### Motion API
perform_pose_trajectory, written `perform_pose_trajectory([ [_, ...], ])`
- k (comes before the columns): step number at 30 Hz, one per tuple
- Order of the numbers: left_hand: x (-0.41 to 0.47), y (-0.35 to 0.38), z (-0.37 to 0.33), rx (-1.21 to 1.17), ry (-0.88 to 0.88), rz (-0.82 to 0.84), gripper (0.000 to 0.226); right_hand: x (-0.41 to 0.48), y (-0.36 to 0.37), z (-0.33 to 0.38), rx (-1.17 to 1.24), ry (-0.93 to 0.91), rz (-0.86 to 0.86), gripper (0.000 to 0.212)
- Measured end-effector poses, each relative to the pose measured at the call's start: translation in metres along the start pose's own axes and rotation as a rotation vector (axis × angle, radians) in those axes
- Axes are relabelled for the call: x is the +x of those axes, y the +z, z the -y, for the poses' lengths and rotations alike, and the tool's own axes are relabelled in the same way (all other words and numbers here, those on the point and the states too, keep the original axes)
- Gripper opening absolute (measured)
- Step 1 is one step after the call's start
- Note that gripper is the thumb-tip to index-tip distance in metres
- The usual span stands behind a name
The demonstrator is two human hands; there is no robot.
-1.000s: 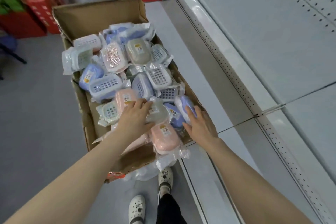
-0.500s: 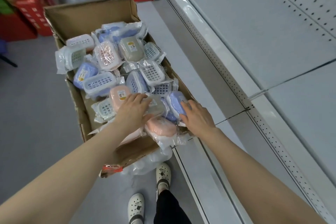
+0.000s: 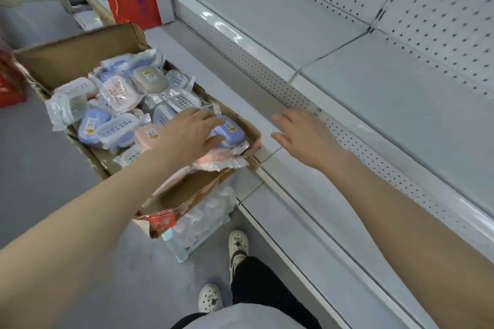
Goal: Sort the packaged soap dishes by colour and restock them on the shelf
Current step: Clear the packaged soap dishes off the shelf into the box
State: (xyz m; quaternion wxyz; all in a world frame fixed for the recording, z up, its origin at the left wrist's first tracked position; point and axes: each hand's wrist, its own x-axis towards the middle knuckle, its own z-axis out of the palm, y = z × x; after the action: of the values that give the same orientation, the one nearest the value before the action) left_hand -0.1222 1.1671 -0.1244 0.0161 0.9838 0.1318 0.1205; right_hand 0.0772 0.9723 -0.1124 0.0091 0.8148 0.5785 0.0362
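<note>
Head view: our left hand (image 3: 187, 136) is down in the cardboard box (image 3: 80, 53), at its near right corner. Fingers lie over the top of a blue soap dish (image 3: 232, 132) and the thumb is tucked against its near side. We read that as a grip on that one pack, though whether it has left the heap we can't tell.

The blue soap dish sits on a pink soap dish (image 3: 213, 158) whose wrapper spills over the torn box edge. The rest of the soap dishes (image 3: 117, 93) are heaped loose behind it with blue, pink, grey and white mixed, so we judge sorting has barely begun. Every pack we can see is in the box.

The box is parked tight against the bottom ledge (image 3: 307, 195) of the shelf (image 3: 401, 115). Likely reason is a short carry from box to shelf. A clear plastic bag (image 3: 203, 219) lies on the floor under the box's near end.

Poses:
- Left arm reaches forward and across, wrist slightly bent down, palm facing the pack.
- Right hand (image 3: 302, 136) is flat, palm down, fingers spread and straight, holding nothing. It is out over the bottom ledge beside the box, and we can't tell if it touches or hovers.
- Our guess is that it's there for balance, or ready to take the pack.
</note>
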Motion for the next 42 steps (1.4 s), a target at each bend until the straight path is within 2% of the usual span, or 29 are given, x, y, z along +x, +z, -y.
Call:
perform_pose_trajectory([
  [13,0.083,-0.036,-0.196,-0.208,0.485,-0.168,0.033,-0.221,-0.073,-0.081,-0.149,0.412,-0.234,0.044],
  [17,0.103,-0.035,-0.281,-0.273,0.614,-0.181,0.033,-0.297,-0.082,-0.108,-0.165,0.554,-0.253,0.051],
  [26,0.142,-0.021,-0.496,-0.315,0.854,-0.191,0.044,-0.481,-0.094,-0.204,-0.291,0.838,-0.264,0.045],
  [30,0.165,-0.007,-0.572,-0.285,0.882,-0.165,0.058,-0.545,-0.095,-0.249,-0.335,0.969,-0.222,0.051],
  [34,0.198,0.008,-0.628,-0.239,0.824,-0.097,0.07,-0.587,-0.1,-0.284,-0.343,1.135,-0.153,0.059],
  [38,0.234,0.021,-0.662,-0.202,0.767,-0.051,0.075,-0.6,-0.099,-0.306,-0.22,1.303,-0.012,0.067],
  [42,0.262,0.03,-0.678,-0.078,0.691,0.048,0.077,-0.593,-0.088,-0.313,-0.14,1.323,0.047,0.064],
])
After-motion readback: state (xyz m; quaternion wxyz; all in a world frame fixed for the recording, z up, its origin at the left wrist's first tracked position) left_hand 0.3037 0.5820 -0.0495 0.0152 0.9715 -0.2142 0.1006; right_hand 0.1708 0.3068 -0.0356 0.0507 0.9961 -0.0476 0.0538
